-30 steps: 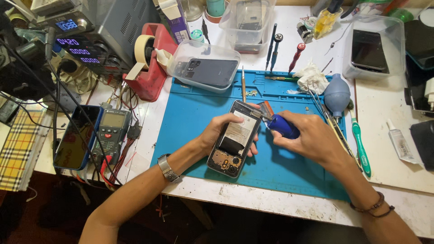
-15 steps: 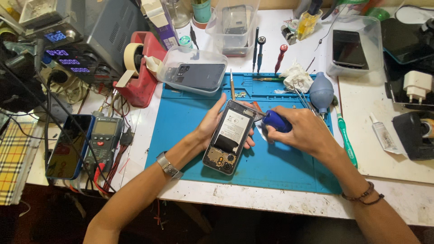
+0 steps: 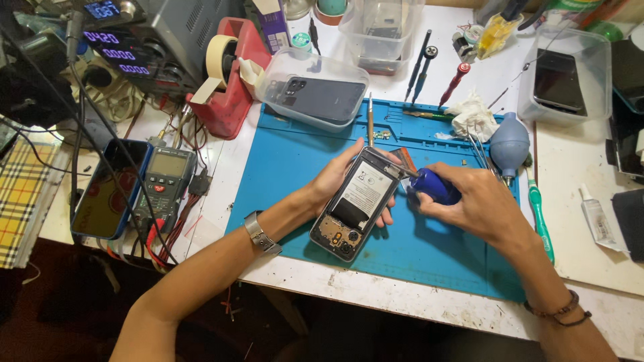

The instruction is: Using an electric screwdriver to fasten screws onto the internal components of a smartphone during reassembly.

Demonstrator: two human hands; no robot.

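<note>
My left hand (image 3: pixel 345 179) cradles an opened smartphone (image 3: pixel 355 204) from underneath, fingers curled up around its far edge and thumb along the near side, so the phone sits tilted above the blue work mat (image 3: pixel 288 167) with its back cover off and the white-labelled battery facing up. The camera end of the phone points toward me, at the lower left. My right hand (image 3: pixel 479 201) is wrapped tight around the blue handle of a screwdriver (image 3: pixel 433 186), and its thin metal tip touches the top right corner of the phone, just beside my left fingertips. Behind the phone on the mat lies a clear plastic tub (image 3: pixel 315 94) with a dark phone inside it. A red tape dispenser (image 3: pixel 228 74) stands to the left of that tub, off the mat. Near my right hand, toward the mat's right edge, are a blue rubber air blower (image 3: pixel 510 141) and a green toothbrush (image 3: pixel 540 218). Well to the left, beside the mat, a multimeter (image 3: pixel 164 184) rests next to another phone in a blue case (image 3: pixel 107 188).
</note>
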